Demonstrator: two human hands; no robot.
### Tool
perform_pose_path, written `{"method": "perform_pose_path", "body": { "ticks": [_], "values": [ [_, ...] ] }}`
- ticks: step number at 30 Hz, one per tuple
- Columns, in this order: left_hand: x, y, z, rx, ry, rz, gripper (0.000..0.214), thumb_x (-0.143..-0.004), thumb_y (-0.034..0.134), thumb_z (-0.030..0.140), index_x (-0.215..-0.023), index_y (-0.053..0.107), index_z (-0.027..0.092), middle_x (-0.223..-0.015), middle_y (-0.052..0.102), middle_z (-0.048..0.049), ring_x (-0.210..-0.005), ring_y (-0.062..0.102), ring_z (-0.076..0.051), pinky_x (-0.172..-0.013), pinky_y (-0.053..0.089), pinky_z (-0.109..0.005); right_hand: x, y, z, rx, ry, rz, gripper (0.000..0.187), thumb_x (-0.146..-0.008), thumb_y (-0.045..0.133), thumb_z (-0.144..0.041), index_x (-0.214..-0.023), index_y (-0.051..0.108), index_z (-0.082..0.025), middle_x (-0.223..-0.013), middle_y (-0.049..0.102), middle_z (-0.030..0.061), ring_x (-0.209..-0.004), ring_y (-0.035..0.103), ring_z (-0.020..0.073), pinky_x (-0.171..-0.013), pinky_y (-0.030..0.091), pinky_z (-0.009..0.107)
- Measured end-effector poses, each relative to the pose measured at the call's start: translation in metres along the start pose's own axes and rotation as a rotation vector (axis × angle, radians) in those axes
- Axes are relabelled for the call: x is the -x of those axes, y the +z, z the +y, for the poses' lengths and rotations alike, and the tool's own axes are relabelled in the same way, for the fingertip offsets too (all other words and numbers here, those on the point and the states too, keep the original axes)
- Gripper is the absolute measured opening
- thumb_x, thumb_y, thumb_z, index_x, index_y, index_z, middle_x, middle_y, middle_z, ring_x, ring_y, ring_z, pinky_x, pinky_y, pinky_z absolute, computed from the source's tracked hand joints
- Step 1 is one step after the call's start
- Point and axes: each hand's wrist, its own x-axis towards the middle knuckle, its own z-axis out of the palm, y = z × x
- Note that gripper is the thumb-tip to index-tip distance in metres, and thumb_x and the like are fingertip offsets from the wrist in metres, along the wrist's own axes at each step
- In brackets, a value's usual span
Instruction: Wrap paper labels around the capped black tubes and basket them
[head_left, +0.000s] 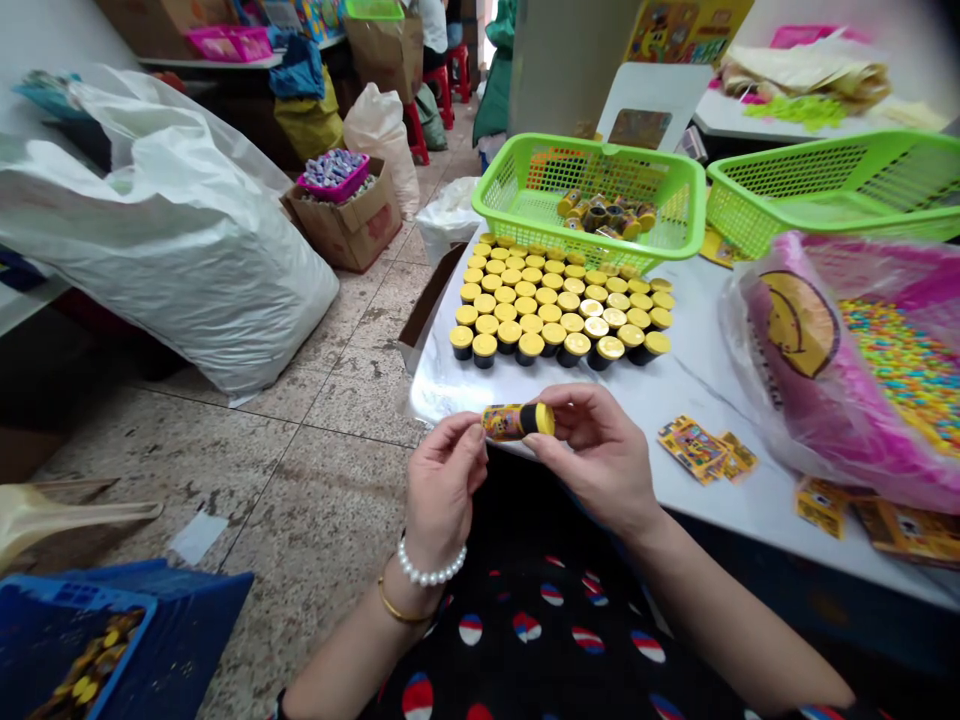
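Between both hands, over the table's front edge, lies a small tube (pixel 504 422) on its side, with a printed yellow wrap and a black-and-yellow capped end pointing right. My left hand (pixel 448 470) pinches its left end between thumb and fingertips. My right hand (pixel 596 450) grips the capped end with thumb and fingers. Just beyond them, rows of upright black containers with yellow lids (pixel 531 325) stand close together on the white table (pixel 442 385). To the right of my right hand lies a small stack of printed yellow cards (pixel 694 447).
A green basket (pixel 495 205) holding wrapped tubes stands behind the rows, with another green basket (pixel 832 165) beside it. At right is a pink container (pixel 900 470) of colourful pellets lined with plastic. A blue crate (pixel 142 640) and a white sack (pixel 172 230) are on the left.
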Motion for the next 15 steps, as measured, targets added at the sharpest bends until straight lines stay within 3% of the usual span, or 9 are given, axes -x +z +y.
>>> {"method": "perform_pose_path", "body": {
  "ticks": [2, 5, 7, 9, 15],
  "values": [
    [0.001, 0.0, 0.003, -0.034, 0.132, -0.021, 0.042, -0.073, 0.083, 0.022, -0.111, 0.066, 0.021, -0.087, 0.066, -0.0017, -0.069, 0.059, -0.008, -0.056, 0.047, -0.014, 0.002, -0.001, 0.002, -0.028, -0.026, 0.041, 0.03, -0.079, 0.075, -0.019, -0.104, 0.059, -0.026, -0.104, 0.063, 0.0034, -0.093, 0.068, 0.0182, -0.085, 0.059, 0.034],
    [-0.003, -0.002, 0.011, -0.084, 0.051, -0.254, 0.059, -0.067, 0.085, 0.014, -0.121, 0.063, 0.024, -0.116, 0.064, -0.0076, -0.088, 0.065, -0.015, -0.073, 0.056, -0.024, 0.0, -0.008, 0.005, 0.011, -0.089, -0.015, 0.031, -0.08, 0.075, -0.019, -0.106, 0.061, -0.026, -0.106, 0.063, 0.0043, -0.099, 0.067, 0.0202, -0.089, 0.058, 0.037],
    [-0.007, -0.003, 0.014, -0.116, -0.071, -0.385, 0.047, -0.072, 0.082, 0.017, -0.116, 0.066, 0.019, -0.106, 0.068, -0.0084, -0.078, 0.066, -0.013, -0.071, 0.056, -0.024, -0.003, -0.015, 0.004, 0.14, -0.152, -0.125, 0.03, -0.08, 0.075, -0.019, -0.107, 0.064, -0.026, -0.11, 0.064, 0.0058, -0.106, 0.064, 0.0226, -0.095, 0.055, 0.04],
    [-0.01, -0.004, 0.013, -0.149, -0.128, -0.427, 0.035, -0.075, 0.08, 0.019, -0.108, 0.068, 0.015, -0.093, 0.071, -0.0068, -0.069, 0.065, -0.011, -0.066, 0.055, -0.023, -0.005, -0.023, 0.002, 0.295, -0.21, -0.228, 0.029, -0.081, 0.074, -0.018, -0.108, 0.066, -0.026, -0.112, 0.066, 0.0069, -0.106, 0.063, 0.0225, -0.094, 0.054, 0.04],
    [-0.013, -0.004, 0.006, -0.186, -0.082, -0.483, 0.034, -0.071, 0.084, 0.016, -0.102, 0.072, 0.015, -0.091, 0.073, -0.0046, -0.077, 0.067, -0.013, -0.073, 0.055, -0.023, -0.003, -0.039, -0.003, 0.472, -0.425, -0.293, 0.029, -0.084, 0.066, -0.009, -0.11, 0.066, -0.023, -0.104, 0.067, 0.0078, -0.097, 0.067, 0.0197, -0.084, 0.056, 0.035]
  ]
}}
